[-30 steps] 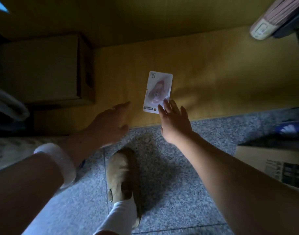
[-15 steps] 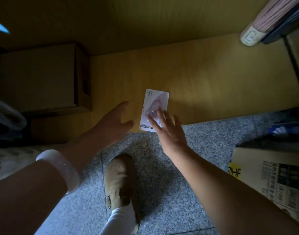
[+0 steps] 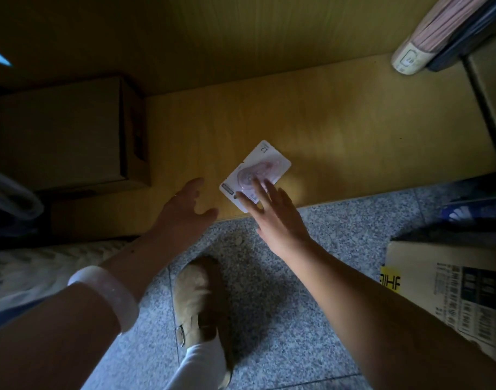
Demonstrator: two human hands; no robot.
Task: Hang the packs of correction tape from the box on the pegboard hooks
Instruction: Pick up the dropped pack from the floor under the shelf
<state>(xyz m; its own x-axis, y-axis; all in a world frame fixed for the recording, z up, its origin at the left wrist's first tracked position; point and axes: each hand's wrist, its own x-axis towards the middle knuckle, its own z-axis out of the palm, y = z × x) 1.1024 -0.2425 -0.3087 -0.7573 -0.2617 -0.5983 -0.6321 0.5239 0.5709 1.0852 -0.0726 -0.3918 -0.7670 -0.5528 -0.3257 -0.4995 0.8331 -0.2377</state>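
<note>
Head view: fingers (image 3: 252, 190) atop pack (image 3: 255, 175).

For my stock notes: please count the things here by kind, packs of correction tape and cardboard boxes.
Packs of correction tape: 1
Cardboard boxes: 2 (one on the wooden shelf, one on the floor at right)
Total: 3

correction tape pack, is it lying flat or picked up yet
Lying flat, not lifted. The correction tape pack rests face up on the yellow shelf board; the right hand has spread fingers on its near end, with no grip closed.
</note>
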